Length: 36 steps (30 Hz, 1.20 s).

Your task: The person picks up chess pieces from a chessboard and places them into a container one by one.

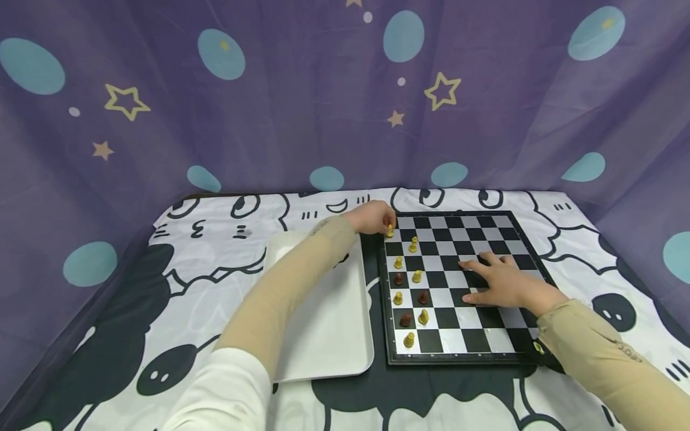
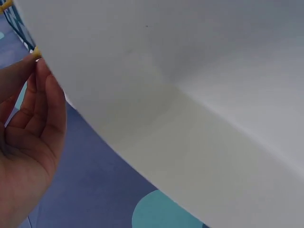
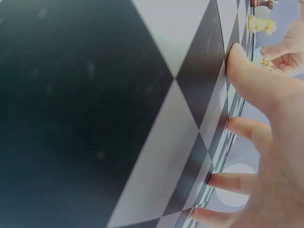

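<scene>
My left hand point(image 1: 374, 217) pinches a yellow chess piece point(image 1: 390, 231) at the far left corner of the chessboard point(image 1: 447, 359). In the left wrist view, thumb and fingertips meet on this piece point(image 2: 36, 52), most of which is hidden. Fingers spread, my right hand point(image 1: 504, 282) rests its fingertips on the right half of the board. Yellow pieces, among them one point(image 1: 409, 340) at the near corner, stand in the two leftmost columns. Mixed in with them are dark red pieces, such as one point(image 1: 423, 297) in the second column.
Left of the board lies a white tray point(image 1: 323, 335), partly covered by my left forearm; a small dark thing point(image 1: 343, 258) shows in it. A cartoon-print cloth point(image 1: 215, 227) covers the table. Behind hangs a purple curtain point(image 1: 302, 108).
</scene>
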### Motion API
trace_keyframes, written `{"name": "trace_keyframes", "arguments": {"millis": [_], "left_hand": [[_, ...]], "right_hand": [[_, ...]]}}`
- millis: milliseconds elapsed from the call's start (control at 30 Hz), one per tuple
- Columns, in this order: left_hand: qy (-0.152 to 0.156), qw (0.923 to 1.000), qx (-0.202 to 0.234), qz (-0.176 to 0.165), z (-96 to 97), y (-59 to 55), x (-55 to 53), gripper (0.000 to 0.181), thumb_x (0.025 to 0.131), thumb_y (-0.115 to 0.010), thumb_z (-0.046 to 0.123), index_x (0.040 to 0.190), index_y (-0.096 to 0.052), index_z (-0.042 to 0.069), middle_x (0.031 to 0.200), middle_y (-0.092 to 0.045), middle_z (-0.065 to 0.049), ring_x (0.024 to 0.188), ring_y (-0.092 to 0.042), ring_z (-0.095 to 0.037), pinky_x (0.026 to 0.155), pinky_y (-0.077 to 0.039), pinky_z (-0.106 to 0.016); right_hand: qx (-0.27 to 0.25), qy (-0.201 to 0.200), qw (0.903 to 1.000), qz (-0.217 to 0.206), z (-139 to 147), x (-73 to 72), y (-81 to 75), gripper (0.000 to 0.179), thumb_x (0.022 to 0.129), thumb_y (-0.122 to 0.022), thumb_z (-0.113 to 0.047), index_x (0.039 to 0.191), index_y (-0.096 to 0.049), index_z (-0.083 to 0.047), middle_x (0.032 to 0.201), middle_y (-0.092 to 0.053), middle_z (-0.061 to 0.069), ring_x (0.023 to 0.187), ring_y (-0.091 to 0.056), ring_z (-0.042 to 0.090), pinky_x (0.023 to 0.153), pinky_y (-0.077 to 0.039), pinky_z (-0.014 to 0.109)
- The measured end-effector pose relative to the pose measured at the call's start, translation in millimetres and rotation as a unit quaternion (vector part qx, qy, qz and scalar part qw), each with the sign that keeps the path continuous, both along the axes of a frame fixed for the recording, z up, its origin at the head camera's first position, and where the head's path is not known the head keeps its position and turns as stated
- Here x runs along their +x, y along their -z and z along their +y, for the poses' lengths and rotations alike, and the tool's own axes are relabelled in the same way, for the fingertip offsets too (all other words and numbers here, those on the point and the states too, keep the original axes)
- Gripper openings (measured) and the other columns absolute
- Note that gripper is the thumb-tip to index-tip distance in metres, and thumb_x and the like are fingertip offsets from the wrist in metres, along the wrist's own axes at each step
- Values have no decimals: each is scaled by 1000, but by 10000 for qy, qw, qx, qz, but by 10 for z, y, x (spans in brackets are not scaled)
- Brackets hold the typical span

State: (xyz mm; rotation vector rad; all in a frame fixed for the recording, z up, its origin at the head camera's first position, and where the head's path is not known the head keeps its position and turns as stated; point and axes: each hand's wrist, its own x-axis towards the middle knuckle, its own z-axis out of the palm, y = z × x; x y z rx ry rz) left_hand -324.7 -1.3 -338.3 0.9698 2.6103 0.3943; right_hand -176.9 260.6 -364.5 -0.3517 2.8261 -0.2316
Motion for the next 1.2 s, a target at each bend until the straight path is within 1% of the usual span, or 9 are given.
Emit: {"name": "trace_keyframes", "arguments": {"millis": [167, 433, 567, 700, 967, 1067, 1200], "left_hand": [[38, 9998, 183, 44, -20, -13, -2, 11, 91, -62, 10, 99, -69, 6, 97, -63, -7, 83, -51, -15, 77, -44, -27], [-50, 9993, 347, -155, -69, -59, 21, 9, 91, -61, 8, 96, -68, 6, 88, -59, -4, 77, -49, -14, 70, -42, -24], [10, 9991, 419, -106, -103, -111, 29, 10, 91, -60, 5, 97, -68, 5, 86, -59, -4, 76, -49, -14, 69, -42, -23], [82, 9992, 400, -36, -139, -161, 58, 12, 90, -59, 3, 97, -68, 4, 85, -59, -4, 75, -48, -13, 69, -41, -23], [154, 9988, 442, -120, -216, -220, 163, 14, 92, -58, 7, 102, -68, 6, 93, -64, -6, 79, -52, -14, 70, -44, -24], [195, 9990, 410, -43, -261, -241, 190, 15, 93, -58, 9, 102, -69, 7, 96, -65, -6, 82, -54, -14, 72, -46, -25], [165, 9988, 471, 4, -322, -296, 206, 16, 93, -58, 9, 104, -68, 7, 99, -65, -6, 87, -57, -15, 74, -48, -26]], "right_hand": [[11, 49, 10000, -27, -6, -7, 11, 82, 75, -67, -63, 138, -47, -14, 142, -28, 33, 121, -26, 63, 87, -33, 72], [-17, 63, 10000, -58, -11, 1, 14, 83, 74, -67, -63, 138, -47, -13, 141, -28, 33, 121, -25, 63, 87, -34, 72], [13, 68, 10000, -54, -7, -2, 10, 84, 74, -66, -64, 138, -47, -13, 141, -28, 33, 121, -25, 63, 87, -34, 72], [18, 38, 10000, -55, 1, -7, 8, 85, 73, -65, -66, 138, -47, -13, 141, -27, 33, 121, -25, 63, 86, -34, 72], [-9, 79, 9999, -94, -13, 7, 25, 85, 74, -65, -65, 138, -47, -13, 141, -27, 33, 122, -24, 63, 87, -33, 73], [-17, 41, 9999, -97, -9, 11, 40, 84, 74, -64, -65, 139, -46, -14, 142, -27, 33, 122, -25, 63, 88, -33, 72], [23, 9, 10000, -46, 5, 2, 24, 85, 74, -63, -67, 139, -46, -15, 141, -28, 33, 121, -26, 62, 87, -33, 72]]}}
